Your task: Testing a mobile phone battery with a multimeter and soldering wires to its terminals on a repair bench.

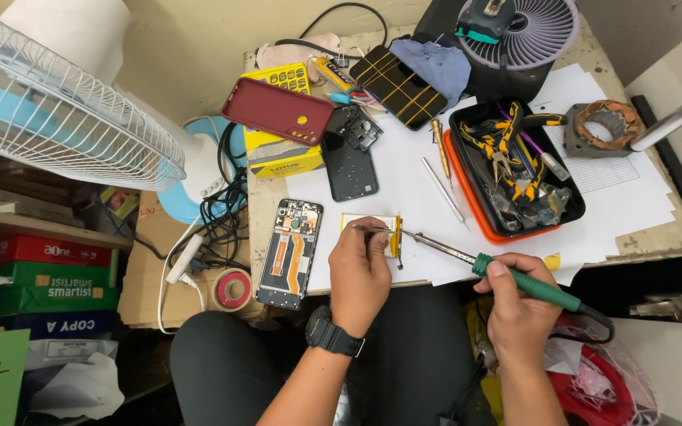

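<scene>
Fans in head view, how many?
2. White fan with a wire grille at far left, beside the table; small purple fan at the table's far edge, a teal-and-black object on it. Others may be out of frame.

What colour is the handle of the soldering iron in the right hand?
Green, with a black cord end. The head view shows the slim soldering iron gripped in the right hand.

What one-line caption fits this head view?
Right hand aims a green soldering iron at a small yellow-edged part steadied by the left hand.
</scene>
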